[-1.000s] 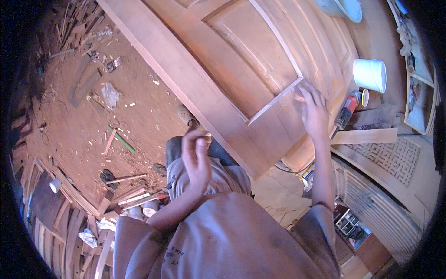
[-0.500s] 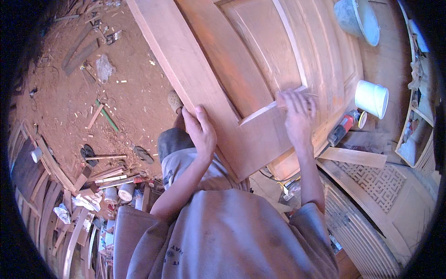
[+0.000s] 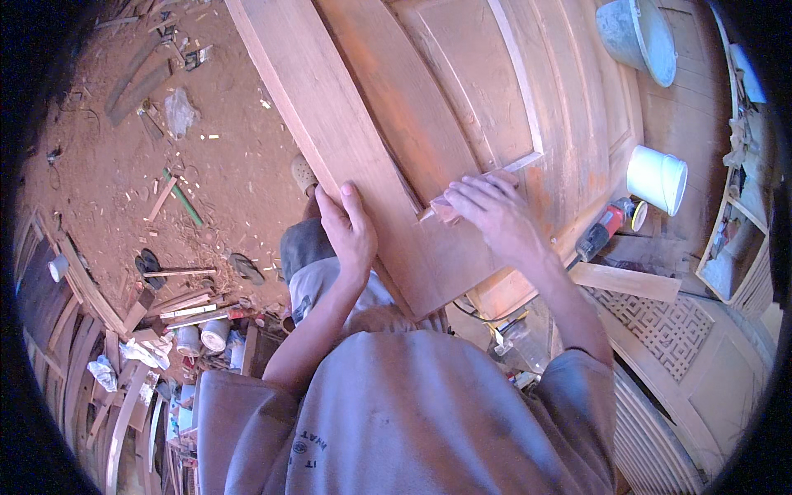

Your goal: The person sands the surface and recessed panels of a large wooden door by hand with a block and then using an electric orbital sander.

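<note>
Probably heavy and stiff, the panelled door (image 3: pixel 445 99) lies with its near corner toward us, best held at the long edge our left hand (image 3: pixel 351 233) clasps while our right hand (image 3: pixel 500 216) grips a small block (image 3: pixel 445 212).

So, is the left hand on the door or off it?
On: the left hand rests against the door, its thumb lying over the edge.

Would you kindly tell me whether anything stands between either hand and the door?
Nothing visible separates the left hand from the door; between the right hand and the door is what looks like a small brown block.
</note>
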Available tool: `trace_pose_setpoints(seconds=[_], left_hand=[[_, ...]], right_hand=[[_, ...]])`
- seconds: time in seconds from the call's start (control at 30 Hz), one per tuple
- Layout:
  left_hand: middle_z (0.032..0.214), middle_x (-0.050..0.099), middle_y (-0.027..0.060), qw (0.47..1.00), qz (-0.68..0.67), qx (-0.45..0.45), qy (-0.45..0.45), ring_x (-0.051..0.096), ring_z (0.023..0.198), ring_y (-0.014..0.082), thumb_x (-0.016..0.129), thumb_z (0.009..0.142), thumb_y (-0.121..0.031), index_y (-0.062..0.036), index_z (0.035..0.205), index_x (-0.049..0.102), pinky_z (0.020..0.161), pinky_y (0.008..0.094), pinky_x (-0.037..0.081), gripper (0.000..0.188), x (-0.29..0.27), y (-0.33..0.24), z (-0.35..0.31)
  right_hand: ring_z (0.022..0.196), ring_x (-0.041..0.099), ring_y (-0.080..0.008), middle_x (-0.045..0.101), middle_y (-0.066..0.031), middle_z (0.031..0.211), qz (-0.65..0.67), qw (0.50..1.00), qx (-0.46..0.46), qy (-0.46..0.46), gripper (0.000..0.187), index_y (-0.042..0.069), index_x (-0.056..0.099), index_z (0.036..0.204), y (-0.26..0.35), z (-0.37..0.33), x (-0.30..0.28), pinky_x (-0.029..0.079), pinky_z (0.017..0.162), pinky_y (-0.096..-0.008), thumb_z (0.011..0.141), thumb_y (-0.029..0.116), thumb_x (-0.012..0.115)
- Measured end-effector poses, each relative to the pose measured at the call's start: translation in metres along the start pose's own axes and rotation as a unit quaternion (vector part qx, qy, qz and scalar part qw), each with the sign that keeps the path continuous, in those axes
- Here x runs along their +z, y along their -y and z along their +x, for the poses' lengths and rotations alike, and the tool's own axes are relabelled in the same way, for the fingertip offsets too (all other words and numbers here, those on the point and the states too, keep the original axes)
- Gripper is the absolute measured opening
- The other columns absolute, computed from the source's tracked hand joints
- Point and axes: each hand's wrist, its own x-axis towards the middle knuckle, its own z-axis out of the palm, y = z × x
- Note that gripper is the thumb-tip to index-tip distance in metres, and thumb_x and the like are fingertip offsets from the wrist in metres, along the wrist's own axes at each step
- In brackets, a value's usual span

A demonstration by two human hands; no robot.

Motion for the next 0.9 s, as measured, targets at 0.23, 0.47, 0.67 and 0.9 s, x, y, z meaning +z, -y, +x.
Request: trace_pose_setpoints(seconds=[0.23, 0.47, 0.67, 0.9], left_hand=[[0.105, 0.060, 0.0114, 0.999, -0.012, -0.035, 0.020, 0.056, 0.096, 0.0172, 0.046, 0.109, -0.031, 0.0034, 0.121, 0.047, 0.087, 0.0327, 0.048, 0.036, -0.002, 0.006, -0.002], [0.087, 0.066, 0.0142, 1.000, 0.004, -0.007, -0.007, 0.062, 0.078, 0.0200, 0.052, 0.106, -0.028, 0.0054, 0.120, 0.048, 0.070, 0.0362, 0.050, 0.036, 0.000, -0.004, 0.000], [0.092, 0.068, 0.0188, 1.000, -0.001, 0.003, -0.009, 0.066, 0.083, 0.0236, 0.052, 0.106, -0.027, 0.0051, 0.121, 0.048, 0.074, 0.0391, 0.052, 0.036, -0.001, -0.011, 0.001], [0.090, 0.068, 0.0177, 1.000, -0.013, 0.012, -0.006, 0.066, 0.080, 0.0223, 0.052, 0.106, -0.028, 0.0037, 0.120, 0.048, 0.072, 0.0388, 0.052, 0.035, 0.002, -0.015, 0.002]], right_hand=[[0.124, 0.059, -0.0275, 0.066, -0.0074, 0.129, 0.021, 0.997, 0.009, 0.080, 0.036, 0.010, 0.064, 0.125, 0.001, 0.011, -0.013, 0.041, 0.110, -0.0462, 0.092, 0.014, 0.050], [0.125, 0.058, -0.0281, 0.066, -0.0081, 0.129, 0.032, 0.997, -0.029, 0.069, 0.038, 0.010, 0.064, 0.128, -0.023, 0.011, -0.014, 0.042, 0.110, -0.0456, 0.092, 0.016, 0.051], [0.125, 0.059, -0.0286, 0.067, -0.0095, 0.127, 0.019, 0.999, -0.019, 0.039, 0.040, 0.011, 0.065, 0.130, 0.026, 0.013, -0.005, 0.042, 0.110, -0.0468, 0.093, 0.016, 0.052], [0.130, 0.056, -0.0278, 0.065, -0.0101, 0.133, 0.009, 0.998, 0.049, 0.028, 0.041, 0.008, 0.065, 0.129, 0.019, 0.007, -0.006, 0.041, 0.111, -0.0474, 0.091, 0.014, 0.054]])
